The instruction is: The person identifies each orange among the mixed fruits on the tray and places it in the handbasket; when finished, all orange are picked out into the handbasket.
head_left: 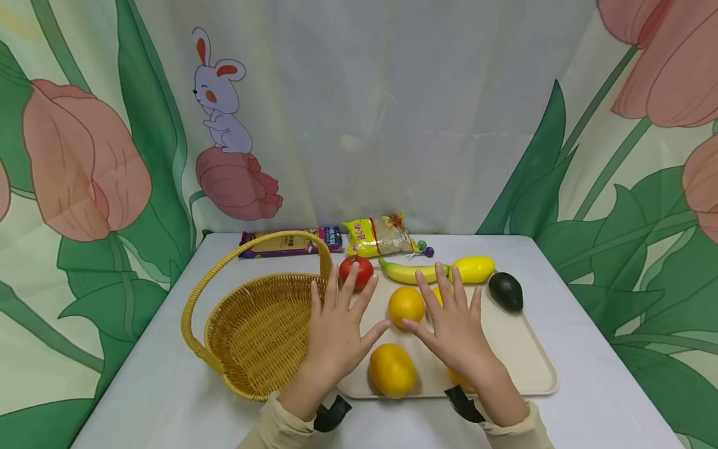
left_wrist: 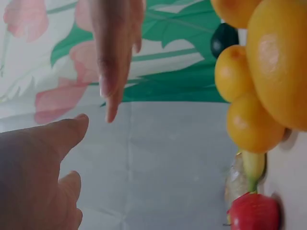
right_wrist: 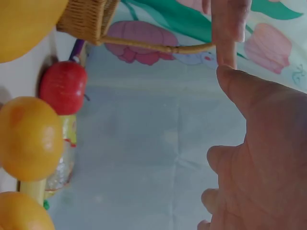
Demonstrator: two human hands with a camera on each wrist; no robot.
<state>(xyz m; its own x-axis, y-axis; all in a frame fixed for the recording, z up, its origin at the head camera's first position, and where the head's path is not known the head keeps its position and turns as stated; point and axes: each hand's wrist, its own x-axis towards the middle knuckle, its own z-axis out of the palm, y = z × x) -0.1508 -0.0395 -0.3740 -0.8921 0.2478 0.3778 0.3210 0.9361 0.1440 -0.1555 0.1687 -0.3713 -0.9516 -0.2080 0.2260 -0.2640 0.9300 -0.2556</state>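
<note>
My left hand (head_left: 336,337) is held up with its fingers spread, between the wicker basket (head_left: 260,330) and the tray (head_left: 518,349). My right hand (head_left: 457,330) is spread above the tray; neither hand holds anything. On the tray lie a large orange-yellow fruit (head_left: 392,371), an orange (head_left: 406,304), a banana (head_left: 406,272), a plump yellow fruit (head_left: 473,269), a dark avocado (head_left: 506,292) and a red round fruit (head_left: 359,272). More orange fruit is partly hidden by my right hand. Both wrist views show the fingers apart from the fruit.
Behind the basket lies a purple snack packet (head_left: 297,243). A yellow packet (head_left: 381,236) and small lollipops (head_left: 429,252) lie behind the tray. The basket's tall handle (head_left: 193,299) arches over its left and back. A printed curtain (head_left: 392,125) hangs behind the white table (head_left: 151,386).
</note>
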